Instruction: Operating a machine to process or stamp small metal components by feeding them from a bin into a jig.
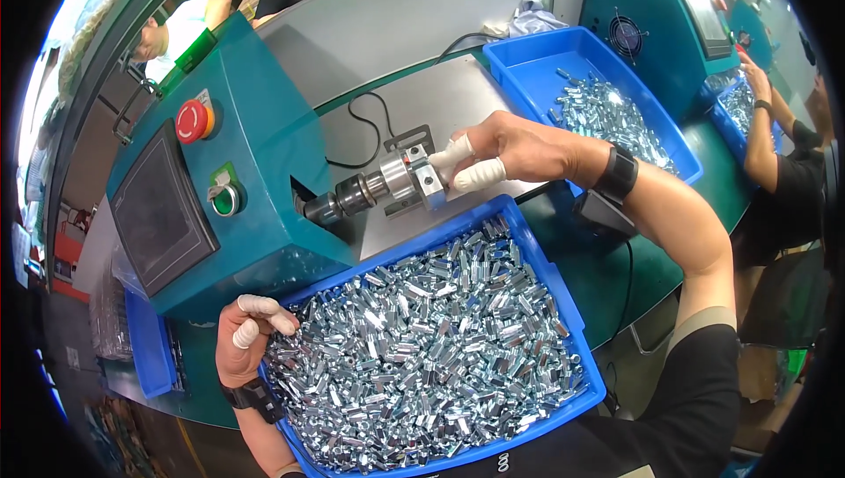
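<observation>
Right hand [515, 150], fingers in white cots, pinches at the clamp block [429, 180] on the machine chuck [365, 192]; whether a part sits between the fingertips cannot be told. Left hand [249, 337], at 8 o'clock, curls loosely on the near blue bin [572, 324], heaped with small metal parts [422, 355]. By the look, most remain; the far bin [528, 60] at 1 o'clock holds a thin layer.

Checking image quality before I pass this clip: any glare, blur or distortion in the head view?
Head view: strong fisheye bending at the black rim; bright glints off the metal parts in the blue tray; right hand at the machine chuck and left hand both sharp.
</observation>
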`<act>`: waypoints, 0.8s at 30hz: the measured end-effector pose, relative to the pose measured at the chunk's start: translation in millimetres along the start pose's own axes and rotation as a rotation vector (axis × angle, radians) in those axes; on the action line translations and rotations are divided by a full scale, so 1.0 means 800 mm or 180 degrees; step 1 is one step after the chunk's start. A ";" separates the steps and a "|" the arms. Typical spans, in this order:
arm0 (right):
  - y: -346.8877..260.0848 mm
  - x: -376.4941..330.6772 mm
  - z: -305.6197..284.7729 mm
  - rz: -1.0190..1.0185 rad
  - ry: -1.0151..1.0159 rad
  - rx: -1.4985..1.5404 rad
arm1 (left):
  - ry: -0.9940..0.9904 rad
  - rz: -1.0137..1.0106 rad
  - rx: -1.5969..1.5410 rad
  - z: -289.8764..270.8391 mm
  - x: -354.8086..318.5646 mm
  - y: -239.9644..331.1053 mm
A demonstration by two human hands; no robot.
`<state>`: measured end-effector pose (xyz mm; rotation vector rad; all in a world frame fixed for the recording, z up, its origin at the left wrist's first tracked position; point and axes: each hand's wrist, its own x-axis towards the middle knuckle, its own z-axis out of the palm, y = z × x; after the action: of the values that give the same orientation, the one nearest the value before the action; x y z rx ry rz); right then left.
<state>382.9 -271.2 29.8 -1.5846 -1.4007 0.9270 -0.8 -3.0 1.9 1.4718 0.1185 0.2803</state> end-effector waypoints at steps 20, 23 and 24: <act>0.002 0.001 0.004 0.0126 0.0217 0.0715 | 0.0028 -0.0064 0.0043 -0.004 -0.003 -0.003; -0.001 -0.001 0.004 0.0190 0.0299 0.0689 | 0.0007 -0.0061 0.0018 -0.004 -0.005 -0.003; -0.002 -0.002 0.004 0.0227 0.0339 0.0678 | -0.0007 -0.0062 -0.0007 -0.004 -0.006 -0.003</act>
<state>378.9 -272.4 30.2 -1.5074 -1.1391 0.9845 -5.9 -1.0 -0.9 1.4680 0.1305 0.2629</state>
